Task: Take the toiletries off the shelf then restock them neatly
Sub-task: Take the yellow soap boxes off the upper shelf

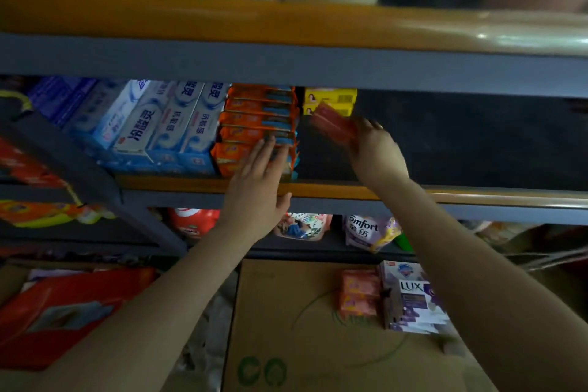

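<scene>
My left hand [257,178] rests with straight fingers against the front of a stack of orange soap packs [254,119] on the middle shelf [477,197]. My right hand [372,149] grips a red soap pack [331,122] and holds it inside the shelf, just in front of two yellow soap boxes [329,100]. Left of the orange stack stand blue and white toothpaste boxes [165,124]. On a cardboard box [286,328] below lie pink soap packs [358,294] and purple LUX boxes [413,302].
The shelf to the right of the yellow boxes is dark and bare. The shelf above [286,25] carries large white bottles. Below are a red detergent bottle [192,221] and a Comfort refill pouch [366,231]. A red carton [63,312] sits at lower left.
</scene>
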